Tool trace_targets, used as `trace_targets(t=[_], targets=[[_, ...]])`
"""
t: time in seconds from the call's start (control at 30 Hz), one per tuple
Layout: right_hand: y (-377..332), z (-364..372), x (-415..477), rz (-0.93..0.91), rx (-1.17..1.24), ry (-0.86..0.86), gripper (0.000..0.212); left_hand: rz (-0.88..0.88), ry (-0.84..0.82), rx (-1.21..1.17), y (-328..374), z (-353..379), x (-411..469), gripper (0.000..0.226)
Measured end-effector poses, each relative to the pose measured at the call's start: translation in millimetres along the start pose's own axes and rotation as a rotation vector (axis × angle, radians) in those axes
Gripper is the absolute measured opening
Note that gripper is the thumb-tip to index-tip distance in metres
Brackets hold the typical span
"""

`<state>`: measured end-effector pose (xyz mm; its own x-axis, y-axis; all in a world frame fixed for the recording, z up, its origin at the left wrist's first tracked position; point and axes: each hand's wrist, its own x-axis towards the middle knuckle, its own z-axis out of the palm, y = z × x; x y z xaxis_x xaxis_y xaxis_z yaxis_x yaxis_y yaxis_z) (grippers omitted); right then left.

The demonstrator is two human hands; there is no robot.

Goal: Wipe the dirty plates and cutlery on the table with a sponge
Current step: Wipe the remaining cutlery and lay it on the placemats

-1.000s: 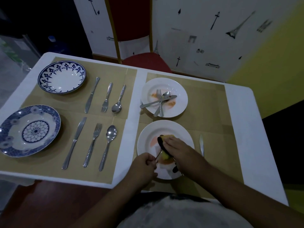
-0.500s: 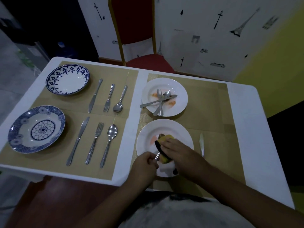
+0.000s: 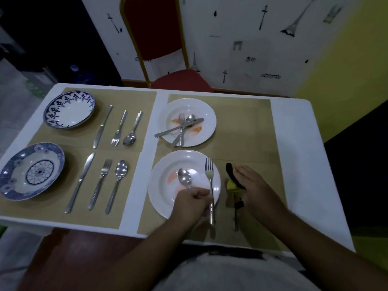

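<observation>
Fingers of the left hand (image 3: 190,203) curl round the handle of a slim steel fork (image 3: 210,175), and the stem of a shiny steel spoon (image 3: 184,178) runs into the same fist. Both are raised over the near round white glazed plate (image 3: 159,198), whose smooth well is still smeared orange. Just beside it, the right hand (image 3: 255,185) covers a soft yellow sponge with a dark scouring face (image 3: 231,183), lying on a thin steel knife (image 3: 236,219). Its fingers (image 3: 241,170) lie nearly straight; the thumb is hidden, so grip or mere press cannot be told. All this sits on a tan woven placemat (image 3: 252,127) on the white bench (image 3: 294,143).

Farther off, a second round white plate (image 3: 206,114) carries orange streaks and a crossed heap of steel cutlery (image 3: 180,128), seemingly untouched. On the left, a blue floral-rimmed plate (image 3: 12,185) and a blue-edged white plate (image 3: 69,110) look clean, each with neatly ranked cutlery. Judged so, roughly half the wiping remains.
</observation>
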<state>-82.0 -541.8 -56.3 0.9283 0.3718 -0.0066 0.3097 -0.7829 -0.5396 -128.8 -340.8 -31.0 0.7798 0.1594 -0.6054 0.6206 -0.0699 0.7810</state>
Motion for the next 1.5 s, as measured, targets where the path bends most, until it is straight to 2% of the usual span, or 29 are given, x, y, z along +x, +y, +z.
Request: trace_targets(t=[0.2, 0.33, 0.5, 0.7, 0.8, 0.83, 0.9, 0.97, 1.0, 1.17, 1.27, 1.33, 1.43, 1.5], targets=[[49, -35, -43, 0.122, 0.127, -0.036, 0.088, -0.014, -0.145, 0.124, 11, 88, 22, 0.006], [88, -34, -59, 0.154, 0.086, -0.105, 0.094, 0.004, -0.16, 0.308, -2, 125, 41, 0.01], [105, -32, -62, 0.118, 0.08, -0.134, 0.088, 0.042, -0.139, 0.51, -11, 140, 48, 0.01], [108, -24, -58, 0.041, 0.053, -0.136, 0.086, 0.306, -0.176, 0.868, -3, 140, 42, 0.018], [108, -22, -58, 0.078, 0.057, -0.189, 0.086, 0.544, -0.145, 1.064, -9, 138, 41, 0.012], [110, -20, -58, 0.072, 0.049, -0.217, 0.088, 0.651, -0.126, 1.137, -13, 137, 42, 0.018], [112, -16, -59, 0.063, 0.031, -0.251, 0.095, 0.774, -0.14, 1.279, -22, 134, 47, 0.044], [114, -13, -60, 0.072, 0.008, -0.276, 0.101, 0.796, -0.177, 1.372, -28, 133, 50, 0.071], [115, -11, -60, 0.071, -0.001, -0.282, 0.104, 0.78, -0.199, 1.398, -28, 134, 50, 0.076], [120, -6, -62, 0.041, -0.005, -0.266, 0.101, 0.706, -0.258, 1.452, -26, 139, 51, 0.08], [122, -6, -63, 0.054, 0.034, -0.264, 0.099, 0.724, -0.243, 1.375, -25, 137, 49, 0.08], [120, -10, -61, 0.097, 0.06, -0.246, 0.094, 0.758, -0.205, 1.279, -25, 132, 45, 0.076], [107, -18, -55, 0.176, 0.104, -0.091, 0.07, 0.793, -0.072, 1.113, -24, 119, 36, 0.069], [95, -24, -47, 0.173, 0.087, -0.01, 0.066, 0.796, 0.028, 1.027, -22, 107, 30, 0.061]])
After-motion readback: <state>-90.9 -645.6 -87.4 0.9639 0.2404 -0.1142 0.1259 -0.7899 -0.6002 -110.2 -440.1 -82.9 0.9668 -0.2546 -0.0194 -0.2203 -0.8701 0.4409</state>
